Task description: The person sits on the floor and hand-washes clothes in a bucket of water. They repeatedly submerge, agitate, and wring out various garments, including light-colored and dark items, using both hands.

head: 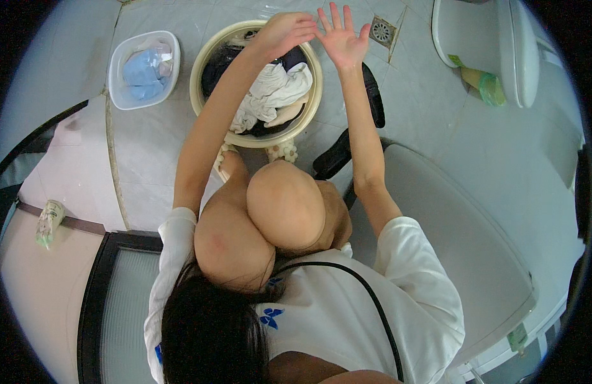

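Observation:
Before my knees, a round cream plastic basin [317, 103] on the tiled floor holds wet-looking dark clothes [219, 62] and a white garment [281, 86]. My left hand [288, 32] is above the basin's far rim, its fingers extended and pointing right; it grips nothing. My right hand [343, 41] is just beyond the basin's far right side, palm showing and fingers spread, holding nothing. The fingertips of my left hand come close to my right hand's finger; whether they touch I cannot tell.
A white plastic tub [114, 86] with light blue cloth stands left of the basin. A floor drain [383, 32] lies at the upper right, near a white toilet [516, 57]. Black slippers [333, 153] lie right of the basin. A grey panel [435, 240] borders my right side; a black-framed door [91, 288] is lower left.

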The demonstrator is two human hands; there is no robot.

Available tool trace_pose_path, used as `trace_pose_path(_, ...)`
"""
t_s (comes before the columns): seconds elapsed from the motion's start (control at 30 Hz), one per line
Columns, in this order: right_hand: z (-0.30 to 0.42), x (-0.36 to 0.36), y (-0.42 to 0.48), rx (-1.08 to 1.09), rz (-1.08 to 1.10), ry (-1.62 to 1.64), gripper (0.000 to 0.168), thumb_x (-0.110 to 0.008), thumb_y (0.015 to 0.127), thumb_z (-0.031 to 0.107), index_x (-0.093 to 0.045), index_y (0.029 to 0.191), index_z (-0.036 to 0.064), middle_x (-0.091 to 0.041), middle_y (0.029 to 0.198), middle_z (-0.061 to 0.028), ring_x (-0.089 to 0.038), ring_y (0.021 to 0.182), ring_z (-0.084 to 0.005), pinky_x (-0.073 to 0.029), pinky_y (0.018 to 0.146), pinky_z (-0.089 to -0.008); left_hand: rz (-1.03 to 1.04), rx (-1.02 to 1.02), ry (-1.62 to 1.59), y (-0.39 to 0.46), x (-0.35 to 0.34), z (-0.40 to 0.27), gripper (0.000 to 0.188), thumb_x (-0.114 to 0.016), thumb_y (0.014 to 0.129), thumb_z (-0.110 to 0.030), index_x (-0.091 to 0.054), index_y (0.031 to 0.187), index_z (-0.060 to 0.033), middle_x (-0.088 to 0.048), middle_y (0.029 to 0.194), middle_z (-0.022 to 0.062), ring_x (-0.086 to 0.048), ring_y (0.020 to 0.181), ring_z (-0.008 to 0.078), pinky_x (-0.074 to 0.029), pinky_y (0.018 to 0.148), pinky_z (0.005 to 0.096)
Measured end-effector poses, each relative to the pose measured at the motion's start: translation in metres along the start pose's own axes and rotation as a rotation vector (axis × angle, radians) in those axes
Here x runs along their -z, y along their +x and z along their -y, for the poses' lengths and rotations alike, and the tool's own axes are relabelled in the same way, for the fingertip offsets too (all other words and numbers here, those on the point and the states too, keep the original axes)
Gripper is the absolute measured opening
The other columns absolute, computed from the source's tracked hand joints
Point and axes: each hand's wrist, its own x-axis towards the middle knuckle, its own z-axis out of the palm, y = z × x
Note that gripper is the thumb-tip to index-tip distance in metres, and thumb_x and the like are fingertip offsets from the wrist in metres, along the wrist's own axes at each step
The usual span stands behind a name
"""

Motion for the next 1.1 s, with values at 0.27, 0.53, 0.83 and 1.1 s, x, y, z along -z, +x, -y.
trace_pose_path(0.27, 0.001, -0.011, 0.004, 0.007, 0.091, -0.129, 0.066, -0.039, 0.088, 0.061, -0.039, 0.139, 0.02, -0.033, 0.148, -0.0029, -0.024, 0.138, -0.0284, -0.013, 0.111, -0.0558, 0.08, -0.179, 0.164, -0.002, 0.092, 0.044, 0.046, -0.036, 0.096, -0.02, -0.036, 0.129, 0.0123, -0.054, 0.121, 0.0241, -0.053, 0.115, 0.0312, -0.041, 0.103, 0.0363)
trace_pose_path(0.53, -0.003, -0.009, 0.006, -0.044, 0.108, 0.152, 0.071, -0.027, 0.089, 0.067, -0.034, 0.14, 0.019, -0.031, 0.148, -0.005, -0.022, 0.137, -0.0335, -0.015, 0.107, -0.0635, -0.685, -0.023, -0.033, 0.02, 0.175, 0.097, 0.025, -0.042, 0.093, -0.01, -0.052, 0.112, 0.0019, -0.057, 0.114, 0.0126, -0.057, 0.103, 0.0291, -0.048, 0.095, 0.0397)
trace_pose_path(0.83, -0.03, 0.018, 0.013, 0.075, -0.028, -0.278, 0.079, -0.031, 0.089, 0.066, -0.03, 0.14, 0.005, -0.035, 0.145, -0.0114, -0.029, 0.135, -0.0306, -0.018, 0.109, -0.0565, -0.002, -0.143, 0.046, 0.006, 0.017, 0.033, 0.038, -0.039, 0.095, -0.015, -0.048, 0.124, 0.0095, -0.052, 0.126, 0.0189, -0.055, 0.112, 0.0252, -0.043, 0.099, 0.0329)
trace_pose_path(1.1, -0.021, 0.018, 0.013, -0.026, 0.101, 0.005, 0.077, -0.032, 0.09, 0.064, -0.027, 0.142, 0.008, -0.034, 0.145, -0.0116, -0.028, 0.136, -0.0296, -0.02, 0.109, -0.0564, -0.145, -0.153, 0.084, -0.021, 0.055, 0.024, 0.04, -0.043, 0.094, -0.016, -0.046, 0.125, 0.0083, -0.054, 0.125, 0.0157, -0.052, 0.118, 0.0229, -0.042, 0.098, 0.0321)
